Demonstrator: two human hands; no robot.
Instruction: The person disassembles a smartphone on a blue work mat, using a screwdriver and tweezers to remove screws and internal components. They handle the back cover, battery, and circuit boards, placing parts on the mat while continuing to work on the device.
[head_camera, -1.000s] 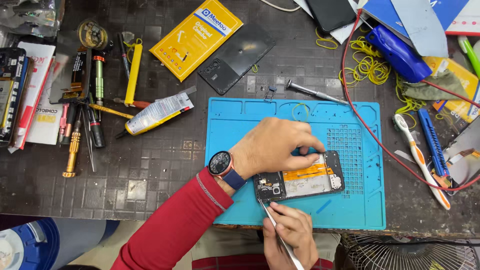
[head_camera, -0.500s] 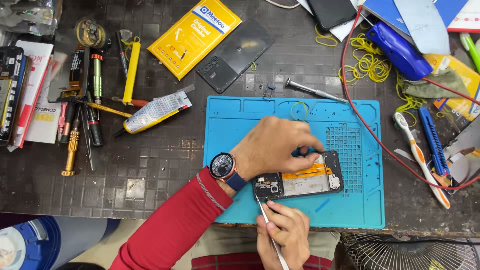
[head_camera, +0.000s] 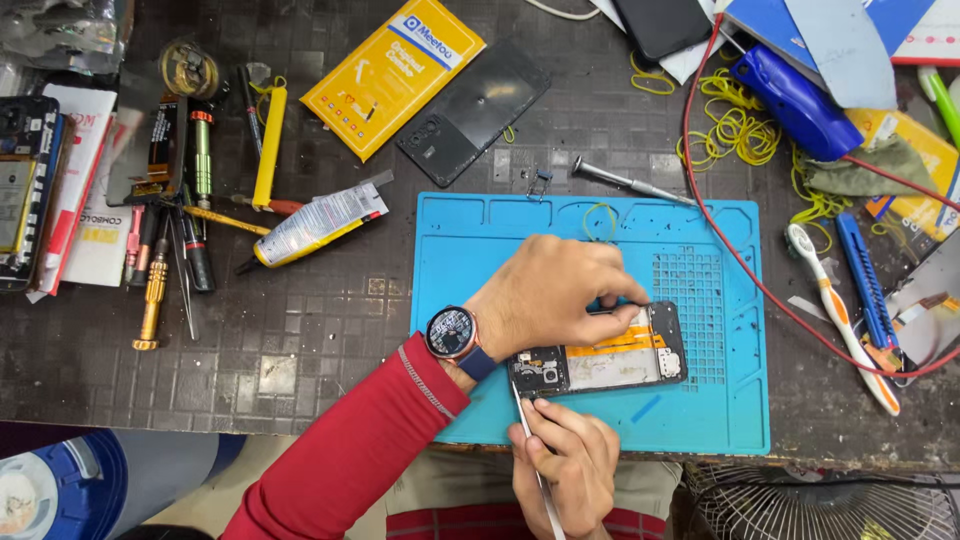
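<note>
- Phone (head_camera: 600, 360), opened with its back off and its insides showing, is lying flat on the blue mat (head_camera: 720, 420) near the front edge of the counter (head_camera: 300, 350).
- Left hand (head_camera: 550, 295) is pressing down over the phone's upper edge, fingers curled onto the frame; its grip is closed on the phone, steadying it rather than lifting it.
- Right hand (head_camera: 565, 465) is pinching a thin metal tool (head_camera: 530, 440), grip fully closed on the shaft, with the tip sitting at the camera end of the phone. Whether the tip is touching a part or hovering just above it cannot be told.
- Risk: the tip is working close to small board parts. A slip, caused by too much push or a steep angle, could be scratching the board or tearing a thin cable.
- Risk: the left hand is covering much of the phone, so the view of the orange area (head_camera: 625, 345) is partly blocked; prying blind there could be puncturing what lies beneath.
- Risk: the phone is sitting near the mat's front edge; a sideways push could be sliding it toward the counter's edge.
- Risk: the red wire (head_camera: 730, 250) is crossing the mat just beside the phone and could be snagging a moving hand.
- Risk: a small loose metal part (head_camera: 538, 184) above the mat could be getting lost among the clutter.
</note>
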